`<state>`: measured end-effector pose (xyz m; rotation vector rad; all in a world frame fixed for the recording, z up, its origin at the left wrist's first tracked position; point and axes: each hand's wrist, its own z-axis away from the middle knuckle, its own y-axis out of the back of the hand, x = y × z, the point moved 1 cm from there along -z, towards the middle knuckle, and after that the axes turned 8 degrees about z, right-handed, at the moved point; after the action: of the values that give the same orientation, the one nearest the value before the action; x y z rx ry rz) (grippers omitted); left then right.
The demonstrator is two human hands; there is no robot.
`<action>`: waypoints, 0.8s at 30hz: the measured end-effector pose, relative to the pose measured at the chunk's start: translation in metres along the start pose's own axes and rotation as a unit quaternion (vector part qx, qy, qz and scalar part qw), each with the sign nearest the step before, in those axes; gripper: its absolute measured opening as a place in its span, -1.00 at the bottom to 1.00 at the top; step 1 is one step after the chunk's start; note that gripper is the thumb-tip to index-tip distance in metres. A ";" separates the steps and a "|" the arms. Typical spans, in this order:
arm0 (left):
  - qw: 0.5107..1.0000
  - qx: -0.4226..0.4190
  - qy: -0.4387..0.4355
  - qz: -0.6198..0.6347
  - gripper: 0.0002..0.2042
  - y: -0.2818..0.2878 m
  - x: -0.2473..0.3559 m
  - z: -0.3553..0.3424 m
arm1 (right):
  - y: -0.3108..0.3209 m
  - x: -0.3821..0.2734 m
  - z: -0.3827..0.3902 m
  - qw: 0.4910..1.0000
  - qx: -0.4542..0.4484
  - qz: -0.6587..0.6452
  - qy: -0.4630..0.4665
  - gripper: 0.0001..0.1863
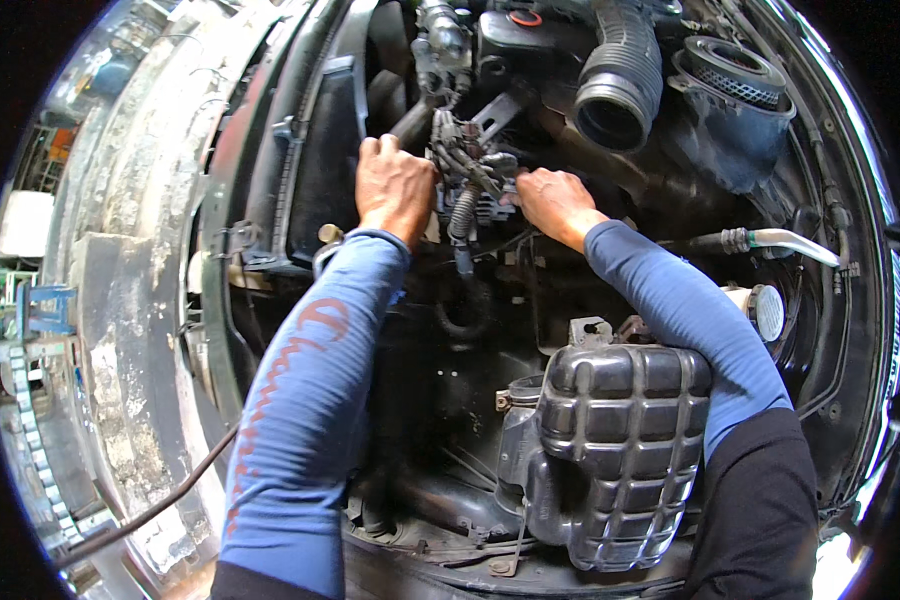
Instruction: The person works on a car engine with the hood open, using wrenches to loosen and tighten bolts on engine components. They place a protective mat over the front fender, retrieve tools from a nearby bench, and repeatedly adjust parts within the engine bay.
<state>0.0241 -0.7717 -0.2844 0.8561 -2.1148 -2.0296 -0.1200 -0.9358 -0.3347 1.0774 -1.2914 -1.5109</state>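
A dark metal engine component (pixel 470 185) with a ribbed black hose sits upright, deep in the bay. Bundled cables cross its top.

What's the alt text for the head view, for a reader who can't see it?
Inside an open engine bay, the left hand and right hand grip a cluster of hoses and wiring. A ribbed black plastic tank sits below, a corrugated intake hose above.

Two bare hands, left hand (pixel 395 187) and right hand (pixel 553 203), extend from long blue sleeves (pixel 310 400); the left sleeve carries reddish lettering, and dark fabric overlaps both sleeves nearest the body.
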 end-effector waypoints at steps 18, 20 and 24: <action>0.998 -0.051 0.002 0.028 -0.85 0.011 0.000 -0.015 | 0.002 0.010 -0.004 0.998 -0.033 -0.009 -0.044 -0.70; 0.996 -0.085 -0.003 -0.003 -0.85 0.003 -0.004 -0.013 | 0.003 0.007 -0.007 0.997 -0.045 -0.030 -0.048 -0.69; 0.996 -0.051 0.053 0.060 -0.82 0.004 0.005 -0.013 | -0.005 0.013 -0.008 0.996 -0.038 -0.023 -0.073 -0.61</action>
<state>0.0246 -0.7854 -0.2807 0.7836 -1.9408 -1.9667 -0.1164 -0.9494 -0.3414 0.9678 -1.3038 -1.6875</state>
